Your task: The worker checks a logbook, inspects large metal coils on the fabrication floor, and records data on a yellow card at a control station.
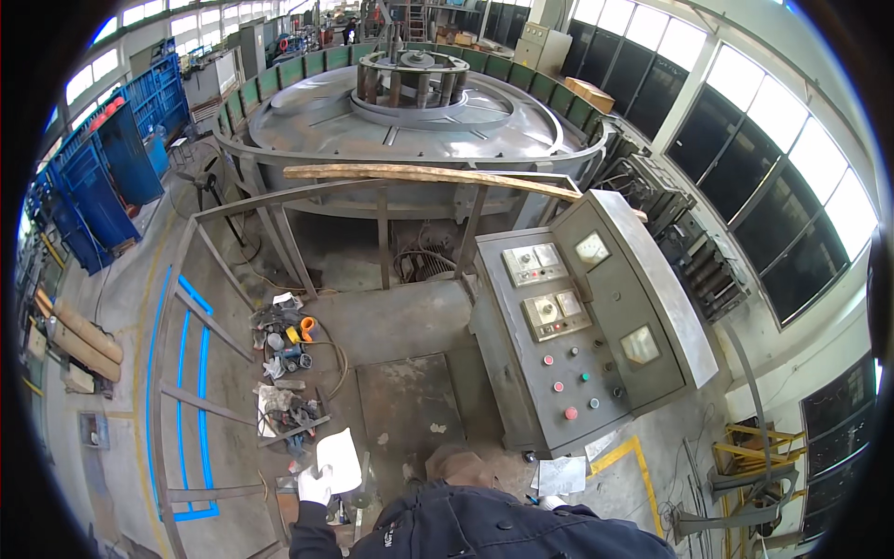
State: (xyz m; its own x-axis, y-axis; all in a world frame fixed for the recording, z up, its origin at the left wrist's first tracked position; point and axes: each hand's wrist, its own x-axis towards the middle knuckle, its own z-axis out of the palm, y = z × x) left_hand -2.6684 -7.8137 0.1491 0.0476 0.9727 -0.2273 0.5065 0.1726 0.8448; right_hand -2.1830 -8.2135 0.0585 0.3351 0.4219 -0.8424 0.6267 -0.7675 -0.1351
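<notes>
My left hand (315, 484), in a white glove, is closed on the lower edge of a white sheet (338, 458) with rounded corners. Whether it is paper or a thin board I cannot tell. Of my right hand (551, 502) only a bit of white glove shows past my dark sleeve; its fingers are hidden. Printed paper sheets (562, 476) lie against it, and I cannot tell whether it grips them. Beyond them stands a grey control console (526, 363) with dials, meters and red and green buttons.
A metal railing (382, 238) with a wooden plank (428, 175) on top runs ahead, before a large round machine table (307, 126). Hand tools and a hose (343, 365) lie in a heap at left. Blue-painted rails (205, 373) border the left side. Yellow frames (759, 447) stand right.
</notes>
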